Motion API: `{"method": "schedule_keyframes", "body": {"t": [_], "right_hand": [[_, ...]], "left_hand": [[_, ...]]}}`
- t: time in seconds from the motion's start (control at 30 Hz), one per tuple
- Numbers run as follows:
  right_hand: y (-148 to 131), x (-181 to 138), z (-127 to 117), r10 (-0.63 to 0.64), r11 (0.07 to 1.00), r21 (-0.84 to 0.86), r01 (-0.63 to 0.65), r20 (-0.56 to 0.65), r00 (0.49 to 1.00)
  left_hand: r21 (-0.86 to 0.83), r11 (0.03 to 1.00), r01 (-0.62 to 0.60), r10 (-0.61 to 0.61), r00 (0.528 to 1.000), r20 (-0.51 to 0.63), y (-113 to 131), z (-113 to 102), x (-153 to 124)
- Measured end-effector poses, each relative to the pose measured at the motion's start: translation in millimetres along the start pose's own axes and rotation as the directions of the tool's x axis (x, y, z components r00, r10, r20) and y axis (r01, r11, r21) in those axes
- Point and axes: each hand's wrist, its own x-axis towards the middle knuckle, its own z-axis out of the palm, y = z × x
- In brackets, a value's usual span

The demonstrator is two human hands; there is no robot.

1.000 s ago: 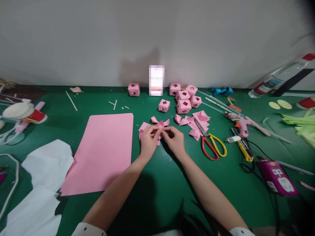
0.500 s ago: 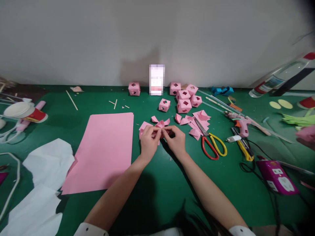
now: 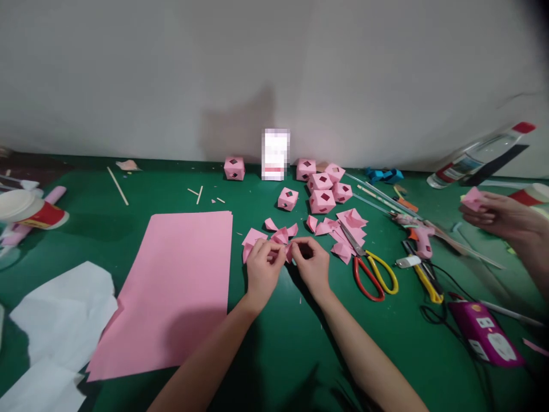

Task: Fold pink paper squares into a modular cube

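Between my two hands a small folded piece of pink paper (image 3: 289,253) is pinched. My left hand (image 3: 265,269) has its thumb and forefinger closed on the paper's left side. On the other side my right hand (image 3: 312,266) is closed on it with the fingertips. Just behind the fingers lie loose pink paper pieces (image 3: 281,234). Farther back sit several pink paper cubes (image 3: 322,201) with diamond-shaped holes. To the right, scissors (image 3: 373,269) with one red and one yellow handle rest beside more pink scraps (image 3: 352,218).
Pink sheets (image 3: 180,280) lie at left beside white paper (image 3: 68,303). A bright phone screen (image 3: 275,154) stands by the wall. At right are a glue gun (image 3: 422,237), a cutter (image 3: 429,283), a purple box (image 3: 486,333), a bottle (image 3: 476,160) and another person's hand (image 3: 501,214) holding pink paper.
My hands have moved slightly apart, still holding the paper. The view has tilted up, so things sit lower. At right, the other person's hand has come farther into view with pink paper.
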Motion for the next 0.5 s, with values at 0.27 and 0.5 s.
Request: {"method": "schedule_keyframes", "body": {"t": [0.27,0.5], "right_hand": [[-0.2,0.7,0.2,0.036,0.999,-0.026,-0.036,-0.016,0.999],[2.0,5.1,1.2,0.105,0.994,0.032,-0.104,-0.05,0.993]], "left_hand": [[0.003,1.0,0.024,-0.024,1.0,-0.014,-2.7,-2.8,3.2],[0.002,0.999,0.043,-0.043,0.998,-0.053,-4.7,-2.5,4.5]]}}
